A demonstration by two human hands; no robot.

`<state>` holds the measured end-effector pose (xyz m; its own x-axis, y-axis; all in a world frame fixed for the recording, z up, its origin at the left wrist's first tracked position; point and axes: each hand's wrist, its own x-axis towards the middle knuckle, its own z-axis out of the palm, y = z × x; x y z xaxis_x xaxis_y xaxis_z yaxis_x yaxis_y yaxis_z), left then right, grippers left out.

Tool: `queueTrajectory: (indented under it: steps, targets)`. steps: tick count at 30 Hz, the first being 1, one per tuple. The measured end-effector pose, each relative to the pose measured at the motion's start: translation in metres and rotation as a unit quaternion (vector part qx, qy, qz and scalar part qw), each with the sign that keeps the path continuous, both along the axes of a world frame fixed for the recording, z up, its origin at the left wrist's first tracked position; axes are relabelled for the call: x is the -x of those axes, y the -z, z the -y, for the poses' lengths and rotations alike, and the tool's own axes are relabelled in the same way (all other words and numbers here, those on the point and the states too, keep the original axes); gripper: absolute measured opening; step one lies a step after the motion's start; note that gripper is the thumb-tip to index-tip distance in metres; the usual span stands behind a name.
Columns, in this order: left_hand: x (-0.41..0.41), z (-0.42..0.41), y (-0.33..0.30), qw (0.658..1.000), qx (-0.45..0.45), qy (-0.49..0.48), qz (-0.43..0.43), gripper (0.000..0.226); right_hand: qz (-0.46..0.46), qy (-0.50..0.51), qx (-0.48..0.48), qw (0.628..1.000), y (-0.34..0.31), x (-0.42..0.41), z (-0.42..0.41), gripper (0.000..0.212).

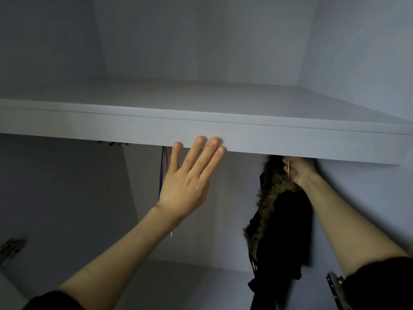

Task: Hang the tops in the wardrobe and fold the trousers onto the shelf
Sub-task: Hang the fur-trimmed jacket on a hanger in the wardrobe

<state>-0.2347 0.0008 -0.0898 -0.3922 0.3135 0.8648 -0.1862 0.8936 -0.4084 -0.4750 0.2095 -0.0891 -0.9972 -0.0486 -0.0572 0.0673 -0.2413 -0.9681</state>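
At centre frame, the left hand (185, 186) lay flat, fingers straight against the white shelf (223, 130) edge. At right, just under the shelf, the right hand (298, 170) grasped a hanger hook (288, 167) carrying a black fur-trimmed top (281, 220).

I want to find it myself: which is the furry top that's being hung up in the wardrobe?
Find the wide white shelf running across the wardrobe. Look under its right end, where the right hand grips a thin hanger hook. The black top dangles from that hand; its brown fur trim sets it apart from the thin coloured hangers behind the open left hand.
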Motion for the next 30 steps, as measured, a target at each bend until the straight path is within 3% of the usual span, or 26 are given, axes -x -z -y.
queueTrajectory:
  steps: [1, 3, 5, 9, 12, 14, 16, 19, 22, 24, 28, 30]
  targets:
    - [0.0, -0.001, 0.0, 1.0, -0.003, -0.002, 0.001, 0.092, -0.035, 0.02, -0.114, 0.993, 0.001, -0.001, 0.0, 0.018]
    - [-0.001, -0.002, 0.0, 1.0, -0.008, -0.004, 0.004, 0.093, -0.1, 0.073, -0.334, 0.934, 0.005, -0.003, -0.004, 0.018]
    - [-0.002, -0.003, 0.001, 1.0, -0.01, -0.007, 0.007, 0.094, -0.166, 0.106, -0.451, 0.87, 0.007, -0.011, -0.01, 0.02]
    - [-0.003, -0.003, 0.0, 1.0, -0.016, -0.01, 0.013, 0.09, -0.235, 0.134, -0.51, 0.816, 0.009, -0.027, -0.021, 0.026]
    - [-0.006, -0.005, -0.001, 0.999, -0.019, -0.013, 0.023, 0.086, -0.3, 0.064, -0.579, 0.755, 0.016, -0.034, -0.027, 0.05]
    - [-0.008, -0.006, -0.002, 0.999, -0.024, -0.016, 0.031, 0.086, -0.302, 0.033, -0.606, 0.736, 0.02, -0.036, -0.029, 0.058]
    - [-0.01, -0.006, -0.002, 0.999, -0.028, -0.018, 0.04, 0.087, -0.253, 0.041, -0.598, 0.759, 0.019, -0.036, -0.027, 0.053]
    - [-0.015, -0.009, -0.005, 0.997, -0.038, -0.02, 0.059, 0.09, -0.156, 0.08, -0.516, 0.839, 0.009, -0.035, -0.021, 0.042]
    - [-0.021, -0.013, -0.006, 0.995, -0.051, -0.023, 0.082, 0.092, -0.151, 0.081, -0.507, 0.845, 0.007, -0.041, -0.012, 0.05]
    - [-0.025, -0.018, -0.007, 0.993, -0.063, -0.024, 0.098, 0.094, -0.19, 0.063, -0.546, 0.813, 0.013, -0.052, -0.008, 0.061]
    - [-0.033, -0.033, -0.003, 0.984, -0.126, -0.035, 0.12, 0.094, -0.29, 0.036, -0.669, 0.684, 0.033, -0.085, -0.007, 0.07]
    - [-0.042, -0.043, 0.008, 0.974, -0.174, -0.023, 0.143, 0.089, -0.334, 0.028, -0.675, 0.658, 0.048, -0.11, -0.007, 0.066]
